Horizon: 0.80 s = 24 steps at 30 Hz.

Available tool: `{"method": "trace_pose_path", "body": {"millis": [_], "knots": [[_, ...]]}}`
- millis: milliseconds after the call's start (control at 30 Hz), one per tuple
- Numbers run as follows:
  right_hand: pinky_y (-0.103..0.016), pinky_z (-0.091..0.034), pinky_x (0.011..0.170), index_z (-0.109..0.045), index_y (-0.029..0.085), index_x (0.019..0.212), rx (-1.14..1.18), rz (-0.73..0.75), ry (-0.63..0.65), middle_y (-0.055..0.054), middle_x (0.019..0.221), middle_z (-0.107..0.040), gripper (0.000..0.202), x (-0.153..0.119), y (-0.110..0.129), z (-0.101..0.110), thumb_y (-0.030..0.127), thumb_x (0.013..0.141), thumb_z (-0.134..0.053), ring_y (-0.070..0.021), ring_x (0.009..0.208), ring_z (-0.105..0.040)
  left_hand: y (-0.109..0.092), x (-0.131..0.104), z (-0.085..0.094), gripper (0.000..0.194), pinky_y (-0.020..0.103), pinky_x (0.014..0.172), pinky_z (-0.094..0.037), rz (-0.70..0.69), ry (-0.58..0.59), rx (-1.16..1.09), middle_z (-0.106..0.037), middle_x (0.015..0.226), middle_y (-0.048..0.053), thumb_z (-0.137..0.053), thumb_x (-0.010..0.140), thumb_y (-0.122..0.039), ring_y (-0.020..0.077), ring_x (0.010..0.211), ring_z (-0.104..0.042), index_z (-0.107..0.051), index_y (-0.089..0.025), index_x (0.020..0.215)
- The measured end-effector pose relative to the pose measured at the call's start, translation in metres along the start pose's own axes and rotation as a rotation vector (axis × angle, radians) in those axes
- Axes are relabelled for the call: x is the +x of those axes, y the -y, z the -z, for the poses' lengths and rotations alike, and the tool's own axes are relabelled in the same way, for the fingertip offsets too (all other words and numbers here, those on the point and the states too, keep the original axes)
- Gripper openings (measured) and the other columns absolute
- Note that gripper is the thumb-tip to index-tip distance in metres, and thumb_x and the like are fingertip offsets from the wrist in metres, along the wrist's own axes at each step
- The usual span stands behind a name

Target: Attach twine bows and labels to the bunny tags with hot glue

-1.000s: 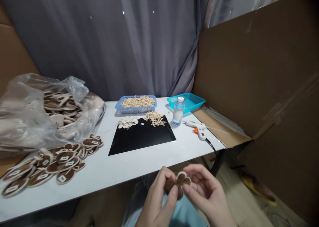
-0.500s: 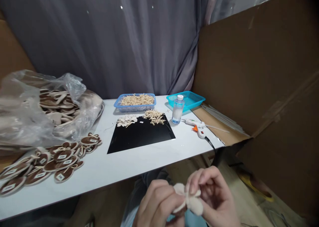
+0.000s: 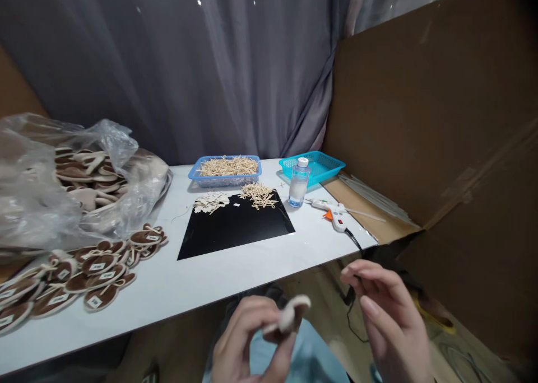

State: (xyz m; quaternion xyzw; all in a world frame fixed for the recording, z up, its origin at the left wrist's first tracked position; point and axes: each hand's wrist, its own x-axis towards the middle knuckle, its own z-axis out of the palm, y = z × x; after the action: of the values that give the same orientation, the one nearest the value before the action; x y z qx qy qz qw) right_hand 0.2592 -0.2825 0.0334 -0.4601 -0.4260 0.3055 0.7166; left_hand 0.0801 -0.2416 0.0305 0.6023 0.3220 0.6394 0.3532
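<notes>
My left hand (image 3: 252, 338) pinches a small brown and cream plush piece (image 3: 290, 317) between thumb and fingers, above my lap. The piece is tilted, so its full outline is hidden. To the right, my right hand (image 3: 386, 316) is apart from it, with thumb and fingers curved and nothing visible between them. Finished-looking brown plush pieces (image 3: 98, 264) with cream bows and small white labels lie in a group at the table's left. More plush pieces (image 3: 90, 173) fill a clear plastic bag (image 3: 138, 198) behind them.
On the white table (image 3: 202, 282) lies a black mat (image 3: 235, 229) bearing white labels (image 3: 211, 201) and cream bows (image 3: 258, 195). Behind stand a blue basket (image 3: 227, 180) of bows and a turquoise basket (image 3: 323, 173). A bottle (image 3: 298, 184) and a corded glue gun (image 3: 336, 218) are at right, beside a cardboard wall (image 3: 441, 108).
My right hand has let go of the plush piece and moved right. My left hand keeps the piece and has turned it, so its brown side shows.
</notes>
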Motion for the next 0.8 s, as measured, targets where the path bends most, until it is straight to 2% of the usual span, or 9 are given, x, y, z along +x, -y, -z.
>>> {"method": "trace_pose_path", "body": {"millis": [67, 100, 133, 200, 300, 433, 633, 733, 800], "knots": [[-0.027, -0.055, 0.080, -0.069, 0.028, 0.100, -0.078, -0.112, 0.094, -0.006, 0.096, -0.066, 0.013, 0.000, 0.003, -0.009, 0.029, 0.087, -0.065, -0.0195, 0.089, -0.063, 0.000, -0.001, -0.007, 0.017, 0.023, 0.046, -0.050, 0.385, -0.054, -0.159, -0.066, 0.073, 0.003, -0.077, 0.073, -0.034, 0.0144, 0.054, -0.058, -0.067, -0.022, 0.080], [-0.027, -0.055, 0.077, -0.070, 0.027, 0.098, -0.103, -0.172, 0.157, -0.006, 0.092, -0.068, 0.014, 0.000, 0.004, -0.014, 0.031, 0.087, -0.065, -0.0194, 0.085, -0.064, 0.000, -0.001, -0.010, 0.025, 0.022, 0.044, -0.048, 0.532, -0.057, -0.215, -0.067, 0.071, 0.003, -0.079, 0.069, -0.040, 0.0133, 0.052, -0.057, -0.068, -0.020, 0.080], [-0.027, -0.055, 0.075, -0.071, 0.025, 0.097, -0.112, -0.224, 0.212, -0.006, 0.089, -0.069, 0.014, 0.001, 0.004, -0.019, 0.033, 0.087, -0.065, -0.0194, 0.082, -0.064, -0.001, 0.000, -0.011, 0.031, 0.021, 0.042, -0.046, 0.636, -0.053, -0.262, -0.068, 0.070, 0.003, -0.081, 0.065, -0.043, 0.0128, 0.051, -0.056, -0.069, -0.019, 0.080], [-0.028, -0.054, 0.075, -0.071, 0.024, 0.096, -0.084, -0.275, 0.282, -0.006, 0.089, -0.070, 0.016, 0.002, 0.003, -0.030, 0.035, 0.087, -0.065, -0.0192, 0.082, -0.065, -0.001, 0.003, -0.013, 0.038, 0.019, 0.040, -0.044, 0.732, -0.037, -0.336, -0.070, 0.068, 0.005, -0.084, 0.059, -0.046, 0.0135, 0.054, -0.056, -0.069, -0.016, 0.077], [-0.026, -0.054, 0.073, -0.069, 0.024, 0.095, -0.022, -0.293, 0.303, -0.004, 0.087, -0.070, 0.015, 0.003, -0.002, -0.041, 0.031, 0.082, -0.071, -0.0168, 0.078, -0.064, -0.001, 0.008, -0.013, 0.039, 0.018, 0.039, -0.043, 0.769, -0.042, -0.390, -0.071, 0.068, 0.006, -0.087, 0.054, -0.045, 0.0143, 0.055, -0.059, -0.069, -0.015, 0.072], [-0.024, -0.054, 0.067, -0.070, 0.021, 0.088, 0.037, -0.338, 0.288, -0.003, 0.082, -0.070, 0.015, 0.004, -0.011, -0.046, 0.026, 0.076, -0.077, -0.0142, 0.071, -0.063, 0.002, 0.011, -0.011, 0.039, 0.018, 0.038, -0.043, 0.787, -0.083, -0.389, -0.070, 0.064, 0.004, -0.088, 0.052, -0.042, 0.0125, 0.050, -0.057, -0.068, -0.015, 0.071], [-0.023, -0.052, 0.061, -0.070, 0.019, 0.084, 0.098, -0.358, 0.245, -0.004, 0.079, -0.069, 0.018, 0.002, -0.028, -0.051, 0.030, 0.073, -0.079, -0.0136, 0.066, -0.063, 0.012, 0.012, -0.012, 0.036, 0.018, 0.040, -0.043, 0.786, -0.127, -0.362, -0.068, 0.063, 0.001, -0.089, 0.052, -0.038, 0.0106, 0.048, -0.055, -0.066, -0.016, 0.069], [-0.026, -0.053, 0.064, -0.067, 0.019, 0.090, -0.020, -0.327, 0.270, -0.004, 0.083, -0.067, 0.023, 0.013, -0.030, -0.046, 0.034, 0.075, -0.077, -0.0159, 0.070, -0.063, 0.021, 0.016, -0.013, 0.033, 0.019, 0.045, -0.045, 0.790, -0.088, -0.366, -0.069, 0.065, 0.002, -0.087, 0.057, -0.036, 0.0103, 0.049, -0.055, -0.070, -0.016, 0.076], [-0.030, -0.052, 0.069, -0.064, 0.020, 0.101, -0.237, -0.244, 0.255, -0.005, 0.088, -0.067, 0.031, 0.033, -0.030, -0.030, 0.037, 0.077, -0.074, -0.0180, 0.076, -0.062, 0.031, 0.025, -0.010, 0.033, 0.020, 0.051, -0.047, 0.773, -0.063, -0.363, -0.072, 0.073, 0.004, -0.084, 0.061, -0.036, 0.0108, 0.053, -0.056, -0.072, -0.015, 0.083]]}}
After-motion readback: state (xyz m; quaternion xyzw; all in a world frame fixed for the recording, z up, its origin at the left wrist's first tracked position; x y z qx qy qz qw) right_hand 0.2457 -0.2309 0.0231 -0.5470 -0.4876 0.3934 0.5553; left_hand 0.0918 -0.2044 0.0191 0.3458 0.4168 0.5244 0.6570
